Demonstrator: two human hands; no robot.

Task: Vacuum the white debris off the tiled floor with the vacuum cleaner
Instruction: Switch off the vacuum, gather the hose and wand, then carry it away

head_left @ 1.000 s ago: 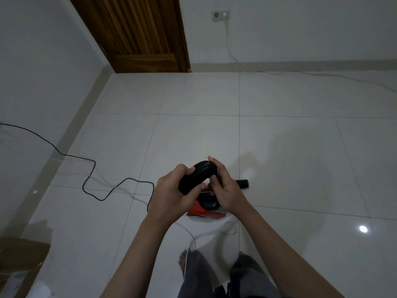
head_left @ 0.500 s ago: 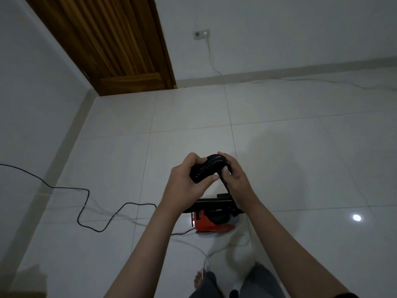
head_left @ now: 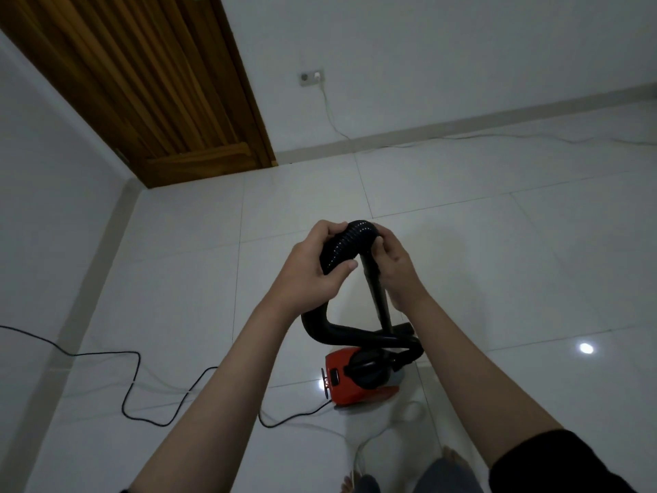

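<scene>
Head view shows your left hand [head_left: 313, 270] gripping the ribbed hose [head_left: 339, 249] and your right hand [head_left: 394, 266] pinching the wand [head_left: 377, 297] at their joint, above the red vacuum cleaner [head_left: 359, 380] on the tiled floor [head_left: 497, 261]. You look mid-setup; next, seat that joint firmly, then lower the nozzle—no white debris is visible yet.

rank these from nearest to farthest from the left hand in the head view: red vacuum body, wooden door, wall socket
1. red vacuum body: on the floor below the left hand, toward the person.
2. wall socket: on the far wall, ahead.
3. wooden door: far-left corner. The socket and door are hard to separate.
</scene>
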